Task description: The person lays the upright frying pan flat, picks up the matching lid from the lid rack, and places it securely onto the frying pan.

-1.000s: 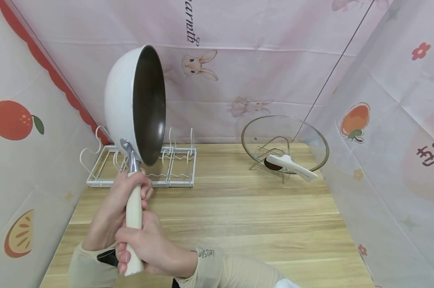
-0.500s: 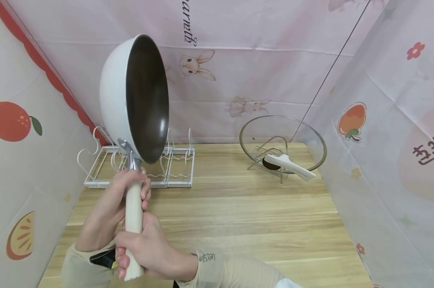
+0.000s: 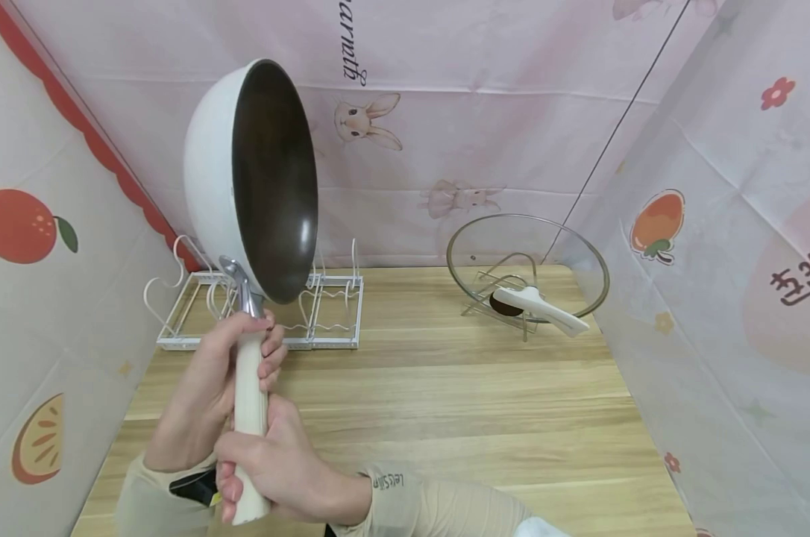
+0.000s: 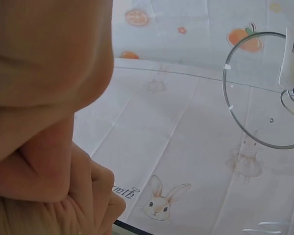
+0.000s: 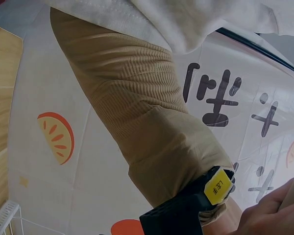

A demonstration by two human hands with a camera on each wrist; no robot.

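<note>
Pan (image 3: pixel 274 183), deep and round, white outside, dark inside: we count one, held aloft by its long cream handle (image 3: pixel 250 395), left grip (image 3: pixel 218 367) wrapped above right grip (image 3: pixel 280 455). On the wood-grain desk (image 3: pixel 459 395) stand one white metal rack (image 3: pixel 324 344) and one thin wire stand (image 3: pixel 525 331) bearing one round clear-glass lid (image 3: pixel 553 253). Since a second ago, we see the pan slightly raised, its inside facing us more.

Curtained kitchenware booth (image 3: pixel 546 134): wood-grain table (image 3: pixel 479 403) below the left hand (image 3: pixel 209 367), white rack (image 3: pixel 334 344) beyond it, glass lid (image 3: pixel 556 261) well to its right.
</note>
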